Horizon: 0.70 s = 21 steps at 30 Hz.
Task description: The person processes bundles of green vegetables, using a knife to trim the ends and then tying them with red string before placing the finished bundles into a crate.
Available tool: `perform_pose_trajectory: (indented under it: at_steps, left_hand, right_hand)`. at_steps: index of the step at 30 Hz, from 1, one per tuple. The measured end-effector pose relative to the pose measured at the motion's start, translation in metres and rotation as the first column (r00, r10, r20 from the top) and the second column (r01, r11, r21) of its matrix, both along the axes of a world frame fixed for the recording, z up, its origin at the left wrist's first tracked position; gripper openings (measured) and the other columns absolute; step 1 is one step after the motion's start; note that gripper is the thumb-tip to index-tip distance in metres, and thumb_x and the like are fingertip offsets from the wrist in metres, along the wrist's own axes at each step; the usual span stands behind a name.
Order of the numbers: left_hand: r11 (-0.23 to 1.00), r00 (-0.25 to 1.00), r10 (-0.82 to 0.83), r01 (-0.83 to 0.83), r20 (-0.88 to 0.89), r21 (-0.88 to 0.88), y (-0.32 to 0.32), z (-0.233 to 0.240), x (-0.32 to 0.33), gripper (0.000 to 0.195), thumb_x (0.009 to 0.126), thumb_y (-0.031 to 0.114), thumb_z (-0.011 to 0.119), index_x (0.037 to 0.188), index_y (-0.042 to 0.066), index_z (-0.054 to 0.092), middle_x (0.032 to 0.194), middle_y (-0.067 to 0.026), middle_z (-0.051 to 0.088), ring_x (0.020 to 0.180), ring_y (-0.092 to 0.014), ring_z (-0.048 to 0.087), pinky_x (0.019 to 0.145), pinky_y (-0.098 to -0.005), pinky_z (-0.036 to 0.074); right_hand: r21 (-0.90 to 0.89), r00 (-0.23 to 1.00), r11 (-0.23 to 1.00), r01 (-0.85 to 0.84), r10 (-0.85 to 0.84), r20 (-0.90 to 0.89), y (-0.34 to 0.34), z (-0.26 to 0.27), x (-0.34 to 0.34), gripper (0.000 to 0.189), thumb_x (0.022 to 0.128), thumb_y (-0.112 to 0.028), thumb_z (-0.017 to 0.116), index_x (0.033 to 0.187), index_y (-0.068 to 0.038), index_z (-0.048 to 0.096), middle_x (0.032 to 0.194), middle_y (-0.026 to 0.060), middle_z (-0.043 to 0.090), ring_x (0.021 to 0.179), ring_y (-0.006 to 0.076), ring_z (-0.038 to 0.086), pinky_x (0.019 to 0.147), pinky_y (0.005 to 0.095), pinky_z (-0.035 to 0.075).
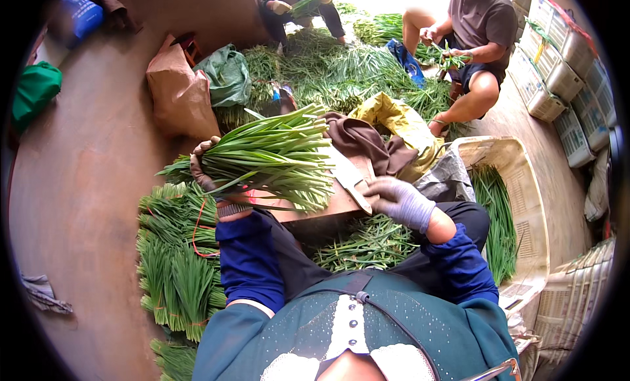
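My left hand (203,165), in a dark-stained glove, is closed around the leafy end of a thick bundle of flat green leaves, likely garlic chives (275,159). The pale stalk ends point right, over a wooden board (315,204). A wide-bladed knife (350,179) lies on the board, its handle towards me. My right hand (401,201), in a pale lilac knitted glove, is beside the knife handle with fingers apart; whether it touches the handle I cannot tell. Cut leaf pieces (366,245) lie heaped below the board, between my legs.
Tied green bundles (182,273) are stacked at my left. A plastic crate (534,223) with long green leaves stands at my right. Beyond the board are a brown cloth (362,140), a yellow sack (384,110) and heaped greens (344,71). Two people sit farther off, holding greens; stacked crates (556,61) stand far right.
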<state>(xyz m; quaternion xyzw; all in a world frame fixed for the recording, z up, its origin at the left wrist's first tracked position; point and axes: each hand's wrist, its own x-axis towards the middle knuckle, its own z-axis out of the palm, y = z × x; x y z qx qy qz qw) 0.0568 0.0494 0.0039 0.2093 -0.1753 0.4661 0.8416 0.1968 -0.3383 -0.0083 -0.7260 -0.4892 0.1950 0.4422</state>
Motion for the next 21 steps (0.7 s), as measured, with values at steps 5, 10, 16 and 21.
perform_pose_trajectory:
  at_steps: [5, 10, 16, 21]
  left_hand:
    - [0.994, 0.991, 0.105, -0.103, -0.084, 0.026, -0.009, -0.007, 0.014, 0.023, 0.095, 0.023, 0.054, 0.098, 0.005, 0.068, 0.1, -0.0098, 0.068, 0.106, -0.032, 0.061, 0.106, -0.0465, 0.044]
    - [0.999, 0.999, 0.036, -0.035, -0.038, 0.027, -0.029, 0.003, 0.028, 0.015, 0.095, 0.019, 0.056, 0.1, 0.006, 0.061, 0.092, -0.0058, 0.063, 0.093, -0.022, 0.062, 0.102, -0.0434, 0.048]
    - [0.998, 0.995, 0.046, -0.042, -0.088, 0.045, -0.027, 0.003, 0.03, 0.015, 0.095, 0.02, 0.055, 0.097, 0.006, 0.059, 0.093, -0.0061, 0.062, 0.095, -0.021, 0.061, 0.102, -0.0448, 0.048]
    - [0.999, 0.984, 0.04, -0.039, -0.176, 0.012, -0.018, -0.013, 0.028, 0.023, 0.095, 0.024, 0.052, 0.098, 0.004, 0.065, 0.099, -0.0108, 0.067, 0.103, -0.031, 0.061, 0.103, -0.0485, 0.045]
  right_hand:
    - [0.404, 0.97, 0.908, 0.111, -0.188, 0.156, 0.053, 0.044, -0.008, 0.028, 0.085, -0.02, 0.071, 0.11, -0.008, 0.069, 0.126, 0.0174, 0.057, 0.121, 0.0329, 0.052, 0.105, 0.04, 0.04]
    - [0.297, 0.455, 0.855, 0.426, 0.082, -0.887, 0.095, 0.007, -0.018, 0.023, 0.086, -0.013, 0.071, 0.107, -0.002, 0.068, 0.109, 0.0093, 0.068, 0.1, 0.0143, 0.063, 0.088, 0.0293, 0.05]
    - [0.417, 0.248, 0.85, 0.323, 0.349, -0.904, 0.107, -0.02, -0.001, 0.023, 0.094, -0.002, 0.053, 0.116, -0.002, 0.059, 0.109, 0.0099, 0.069, 0.098, 0.0167, 0.066, 0.085, 0.0291, 0.054]
    - [0.253, 0.58, 0.926, 0.281, 0.046, -0.814, 0.1, -0.005, -0.004, 0.021, 0.091, -0.008, 0.062, 0.111, -0.004, 0.064, 0.103, 0.0059, 0.069, 0.092, 0.0131, 0.063, 0.083, 0.0276, 0.052]
